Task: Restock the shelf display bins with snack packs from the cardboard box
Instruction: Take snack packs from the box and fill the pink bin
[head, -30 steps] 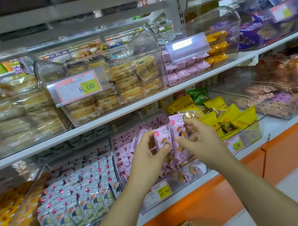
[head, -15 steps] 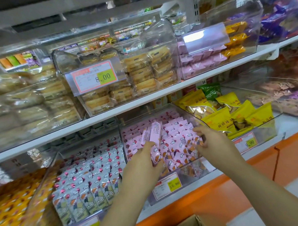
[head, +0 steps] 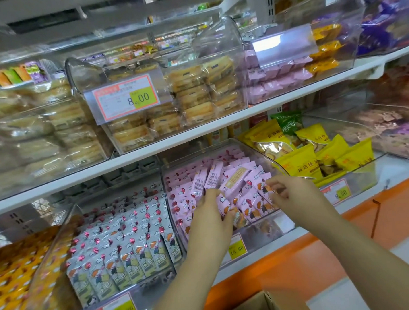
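Left hand (head: 210,219) grips a small bunch of pink snack packs (head: 211,177), thumb and fingers curled round their lower ends. The held packs stand upright and tilt a bit right, sticking up above the rows around them. Right hand (head: 290,193): fingers curled down onto the pack tops at the front right of the same bin. It's motion-blurred, so I can't tell if it's pinching one or only touching. Both hands are inside the clear bin (head: 268,224) in the middle of the lower shelf. The bin is packed with the same pink packs in tilted rows, and a 16.80 price tag (head: 237,247) sits on its front. Cardboard box (head: 262,303) is at the bottom edge below the arms; only a flap is visible and its contents are out of view. The neighbour bin on the left holds grey-white packs (head: 123,245). Yellow bags (head: 315,160) sit in the bin on the right, with one green bag (head: 288,123) behind them. On the upper shelf (head: 198,134) is a bin of stacked cake packs (head: 196,92) with an 8.00 tag (head: 126,97).
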`<act>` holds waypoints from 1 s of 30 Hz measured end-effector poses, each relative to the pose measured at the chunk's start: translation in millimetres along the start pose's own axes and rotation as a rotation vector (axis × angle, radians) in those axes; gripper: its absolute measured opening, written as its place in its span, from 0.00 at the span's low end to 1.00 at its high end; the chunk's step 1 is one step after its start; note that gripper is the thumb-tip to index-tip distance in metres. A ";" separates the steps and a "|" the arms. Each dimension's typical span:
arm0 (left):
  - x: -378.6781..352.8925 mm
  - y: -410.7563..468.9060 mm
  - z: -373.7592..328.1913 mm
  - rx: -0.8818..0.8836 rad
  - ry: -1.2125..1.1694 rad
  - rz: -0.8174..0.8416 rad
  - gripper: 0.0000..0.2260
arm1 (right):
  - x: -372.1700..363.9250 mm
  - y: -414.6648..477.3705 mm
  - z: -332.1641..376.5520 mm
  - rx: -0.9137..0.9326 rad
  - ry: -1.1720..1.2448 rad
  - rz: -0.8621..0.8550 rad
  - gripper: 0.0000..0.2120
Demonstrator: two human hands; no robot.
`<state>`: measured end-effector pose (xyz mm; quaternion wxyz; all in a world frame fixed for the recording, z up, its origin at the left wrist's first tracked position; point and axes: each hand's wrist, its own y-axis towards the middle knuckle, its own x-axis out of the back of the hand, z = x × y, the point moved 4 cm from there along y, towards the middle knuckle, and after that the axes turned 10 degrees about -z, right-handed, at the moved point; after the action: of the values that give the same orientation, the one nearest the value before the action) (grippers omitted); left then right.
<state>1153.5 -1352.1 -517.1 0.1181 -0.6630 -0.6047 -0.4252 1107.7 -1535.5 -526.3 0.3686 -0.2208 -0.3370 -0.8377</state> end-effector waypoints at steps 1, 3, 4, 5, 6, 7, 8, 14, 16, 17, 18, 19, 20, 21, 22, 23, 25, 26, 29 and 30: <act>-2.4 1.5 -2.6 -0.011 -0.002 -0.003 0.18 | 2.0 0.8 -2.3 -0.007 0.008 -0.016 0.15; -7.0 4.9 -8.7 -0.039 0.014 0.008 0.20 | 7.4 2.2 -6.1 -0.009 -0.003 -0.038 0.14; -9.0 7.3 -11.7 -0.059 0.027 0.014 0.20 | 10.1 3.3 -7.8 -0.003 -0.011 -0.046 0.14; -10.5 9.7 -15.1 -0.080 0.044 0.018 0.20 | 12.7 4.8 -8.9 0.005 -0.016 -0.050 0.14; -11.7 12.2 -18.0 -0.101 0.063 0.024 0.21 | 15.3 5.7 -8.4 0.017 -0.015 -0.048 0.15; -12.8 14.5 -19.7 -0.124 0.086 0.033 0.21 | 17.0 6.6 -6.4 0.039 -0.016 -0.045 0.17; -14.3 16.8 -20.2 -0.141 0.110 0.049 0.21 | 17.6 8.4 -3.6 0.080 -0.031 -0.038 0.19; -27.7 13.2 -12.2 -0.128 0.167 0.212 0.20 | 13.2 21.1 4.1 0.332 -0.371 0.039 0.24; -27.7 14.6 -10.5 -0.119 0.143 0.200 0.20 | 13.2 22.3 0.8 0.290 -0.383 0.048 0.21; -27.5 15.1 -10.0 -0.123 0.145 0.196 0.20 | 14.3 21.9 0.7 0.300 -0.394 0.029 0.20; -27.3 15.7 -9.7 -0.129 0.151 0.194 0.21 | 15.9 20.7 0.7 0.312 -0.418 0.015 0.18; -26.9 16.2 -9.3 -0.134 0.154 0.193 0.21 | 17.2 19.6 -0.3 0.321 -0.448 -0.002 0.16; -26.4 17.0 -8.3 -0.134 0.152 0.202 0.21 | 17.9 18.7 -0.1 0.336 -0.494 -0.010 0.14; -26.1 17.9 -6.6 -0.126 0.147 0.225 0.22 | 16.2 17.4 -1.5 0.331 -0.532 -0.008 0.12; -26.4 18.9 -4.3 -0.112 0.138 0.261 0.22 | 14.2 14.3 -0.6 0.339 -0.572 -0.010 0.11; -27.1 20.3 -1.6 -0.096 0.129 0.300 0.22 | 10.5 11.6 -2.4 0.358 -0.637 -0.023 0.07; -29.0 21.6 1.7 -0.074 0.126 0.355 0.22 | 7.7 8.8 -1.7 0.361 -0.705 -0.008 0.06; -30.0 21.2 2.0 -0.072 0.128 0.360 0.22 | 6.6 8.1 -1.6 0.367 -0.746 -0.014 0.09; -30.6 20.8 -0.8 -0.083 0.116 0.295 0.24 | 3.7 5.0 0.3 0.354 -0.711 0.011 0.06; -29.8 21.3 -1.9 -0.083 0.109 0.278 0.25 | 5.3 5.7 1.1 0.343 -0.649 -0.027 0.07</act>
<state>1174.7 -1379.4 -529.5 0.1809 -0.7207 -0.4817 -0.4646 1108.9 -1540.0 -520.0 0.2629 -0.4057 -0.5748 -0.6602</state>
